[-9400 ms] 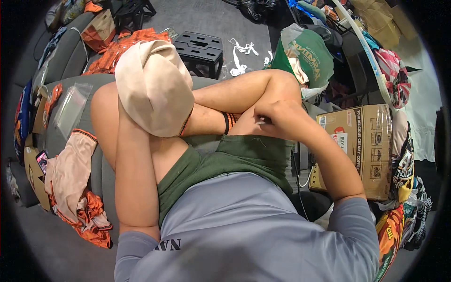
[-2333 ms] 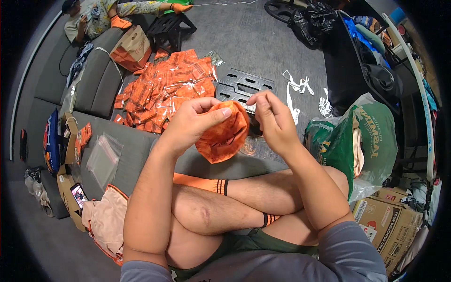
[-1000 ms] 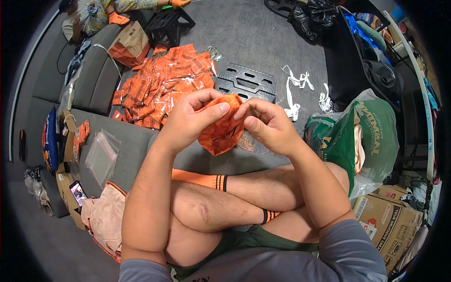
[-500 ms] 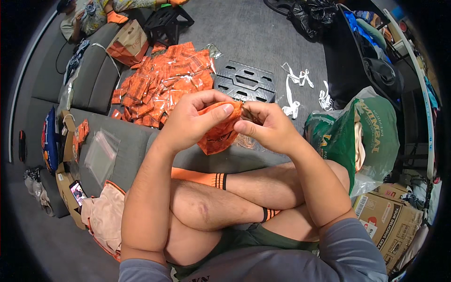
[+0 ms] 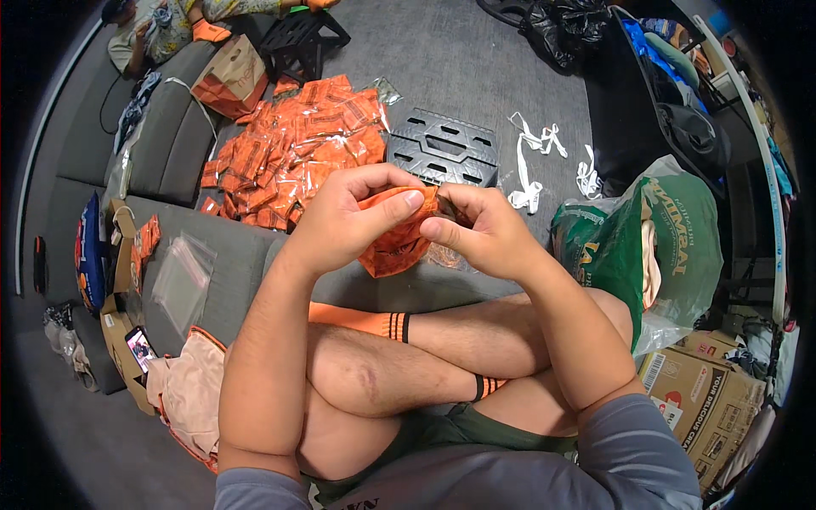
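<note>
In front of my crossed legs I hold up an orange fabric piece with dark print, its lower corner hanging down. My left hand is closed round its upper part, thumb lying on top. At its right end, my right hand has curled fingers and thumb close to the upper edge, seemingly gripping it; the fingertips are partly hidden. Below my right hand lies a crumpled clear plastic wrapper on the grey couch seat. Beyond my hands, a heap of orange packets in clear plastic covers part of the floor.
A black folding stool and white straps are on the floor ahead. To my right stand a green plastic bag and a cardboard box. Clear sleeves and a peach cloth lie left. Another person sits far left.
Both hands stay almost in place on the orange fabric piece. My right hand has shifted very slightly left, and the fabric's hanging corner sits a touch higher.
</note>
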Demonstrator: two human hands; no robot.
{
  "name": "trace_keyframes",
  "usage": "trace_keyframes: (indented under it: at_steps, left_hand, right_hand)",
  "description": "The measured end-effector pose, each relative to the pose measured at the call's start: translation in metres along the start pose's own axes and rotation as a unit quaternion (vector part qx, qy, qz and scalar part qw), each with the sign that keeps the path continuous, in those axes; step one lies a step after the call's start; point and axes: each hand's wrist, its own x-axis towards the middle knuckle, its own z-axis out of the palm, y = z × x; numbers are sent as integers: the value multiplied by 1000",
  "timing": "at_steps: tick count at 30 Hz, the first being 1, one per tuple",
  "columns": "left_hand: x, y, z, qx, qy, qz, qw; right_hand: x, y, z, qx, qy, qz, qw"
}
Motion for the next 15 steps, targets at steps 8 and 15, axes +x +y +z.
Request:
trace_keyframes:
  at_steps: [8, 15]
  left_hand:
    - [0, 2, 1, -13, -3, -13, 1000]
    - [0, 3, 1, -10, -7, -15, 1000]
  right_hand:
    - [-1, -1, 3, -19, 24, -39, 999]
    - [0, 0, 4, -48, 39, -59, 996]
